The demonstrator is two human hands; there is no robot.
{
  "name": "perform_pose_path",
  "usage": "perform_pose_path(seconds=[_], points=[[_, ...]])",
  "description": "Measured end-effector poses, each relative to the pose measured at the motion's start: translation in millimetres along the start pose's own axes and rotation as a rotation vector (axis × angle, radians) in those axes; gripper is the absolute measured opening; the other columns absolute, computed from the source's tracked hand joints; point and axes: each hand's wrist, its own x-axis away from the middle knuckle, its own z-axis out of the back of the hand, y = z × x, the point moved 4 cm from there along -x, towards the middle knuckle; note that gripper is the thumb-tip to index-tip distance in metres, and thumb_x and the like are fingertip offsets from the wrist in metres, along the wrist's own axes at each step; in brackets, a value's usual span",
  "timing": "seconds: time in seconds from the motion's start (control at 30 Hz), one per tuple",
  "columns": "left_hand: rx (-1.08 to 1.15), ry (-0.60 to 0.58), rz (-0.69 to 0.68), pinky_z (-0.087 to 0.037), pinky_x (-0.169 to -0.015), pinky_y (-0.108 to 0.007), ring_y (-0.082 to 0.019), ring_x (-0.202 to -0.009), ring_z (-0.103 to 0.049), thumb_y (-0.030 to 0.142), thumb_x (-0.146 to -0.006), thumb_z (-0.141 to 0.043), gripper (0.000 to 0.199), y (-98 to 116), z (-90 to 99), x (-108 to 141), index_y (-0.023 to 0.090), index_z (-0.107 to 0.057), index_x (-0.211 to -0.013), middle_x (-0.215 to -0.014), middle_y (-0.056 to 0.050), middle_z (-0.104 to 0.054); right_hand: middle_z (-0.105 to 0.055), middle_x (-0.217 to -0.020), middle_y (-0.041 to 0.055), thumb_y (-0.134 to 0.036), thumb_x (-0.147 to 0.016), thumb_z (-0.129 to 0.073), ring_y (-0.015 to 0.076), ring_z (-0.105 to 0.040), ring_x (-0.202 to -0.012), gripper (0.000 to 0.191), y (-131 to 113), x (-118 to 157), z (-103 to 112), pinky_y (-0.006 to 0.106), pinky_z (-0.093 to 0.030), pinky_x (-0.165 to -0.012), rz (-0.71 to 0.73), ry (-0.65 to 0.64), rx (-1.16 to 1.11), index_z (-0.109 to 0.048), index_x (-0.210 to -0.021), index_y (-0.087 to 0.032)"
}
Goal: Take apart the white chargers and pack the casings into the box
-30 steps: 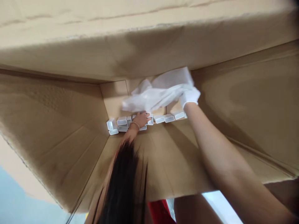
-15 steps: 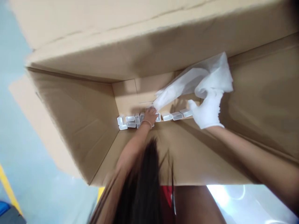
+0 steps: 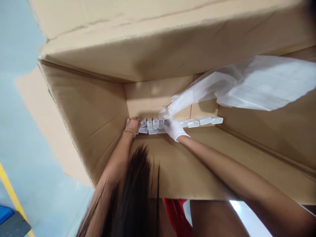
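White open-ended rectangular tubes [image 3: 193, 123] stand in a row on the floor of a deep cardboard box [image 3: 158, 164], doubled up towards the left. At the left end, my bare left hand [image 3: 133, 125], with a beaded bracelet, has its fingers bent over the end tubes. My right hand [image 3: 174, 129], in a white glove, reaches down onto the middle of the row; its fingertips are hidden among the tubes. A translucent white plastic sheet [image 3: 269, 84] trails from the box's right side down to the row, just behind the right hand.
Tall cardboard walls surround the row, and a flap [image 3: 158, 13] folds out at the top. Outside lie a cardboard sheet [image 3: 49, 121], a pale floor with a yellow line [image 3: 10, 191], and a blue and grey object [image 3: 12, 219]. Dark hair [image 3: 138, 191] hangs into view.
My left hand has moved left from mid-row to the row's left end. My right hand has let go of the plastic sheet and moved left onto the tubes; the sheet now spreads out rightward.
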Motion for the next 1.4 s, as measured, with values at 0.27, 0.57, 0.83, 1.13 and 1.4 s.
perform_pose_path(seconds=[0.27, 0.57, 0.83, 1.13, 1.4], points=[[0.011, 0.046, 0.165, -0.036, -0.107, -0.050, -0.027, -0.126, -0.048, 0.038, -0.091, -0.059, 0.028, 17, -12.3, 1, 0.014, -0.065, -0.104, -0.124, -0.010, -0.060, -0.058, -0.118, 0.0111, -0.048, -0.080, -0.068, 0.0229, -0.059, -0.106, 0.061, -11, -13, -27, 0.040, -0.049, -0.093, -0.190, 0.163, -0.198, -0.049, -0.126, -0.015], [0.146, 0.197, 0.687, -0.048, -0.096, -0.047, -0.027, -0.117, -0.054, 0.043, -0.092, -0.059, 0.047, 22, -21.7, 35, 0.014, -0.052, -0.127, -0.130, -0.013, -0.054, -0.050, -0.130, 0.0155, -0.036, -0.066, -0.076, 0.0294, -0.050, -0.119, 0.094, -19, -6, -33, 0.040, -0.044, -0.100, -0.104, 0.229, -0.346, -0.029, -0.145, -0.019], [0.355, 0.226, 0.616, -0.054, -0.088, -0.041, -0.020, -0.099, -0.064, 0.035, -0.097, -0.054, 0.037, 26, -15.2, 16, 0.015, -0.052, -0.127, -0.112, -0.008, -0.064, -0.061, -0.113, 0.0109, -0.033, -0.068, -0.073, 0.0270, -0.057, -0.103, 0.076, -23, -22, -25, 0.038, -0.048, -0.091, -0.059, 0.271, -0.347, -0.040, -0.135, -0.019], [0.404, 0.108, 0.419, -0.053, -0.088, -0.042, -0.021, -0.095, -0.066, 0.038, -0.096, -0.053, 0.043, 44, -27.4, 19, 0.016, -0.048, -0.133, -0.108, -0.009, -0.066, -0.061, -0.110, 0.0092, -0.032, -0.059, -0.081, 0.0252, -0.058, -0.097, 0.086, -16, -26, -20, 0.038, -0.048, -0.090, -0.031, 0.270, -0.261, -0.040, -0.134, -0.020], [0.356, 0.089, 0.402, -0.047, -0.094, -0.041, -0.029, -0.111, -0.062, 0.052, -0.082, -0.063, 0.067, 55, -41.9, 6, 0.017, -0.043, -0.136, -0.122, -0.016, -0.061, -0.057, -0.118, 0.0105, -0.033, -0.086, -0.065, 0.0218, -0.058, -0.101, 0.047, -27, -42, -39, 0.043, -0.049, -0.090, -0.091, 0.240, -0.196, -0.050, -0.127, -0.015]])
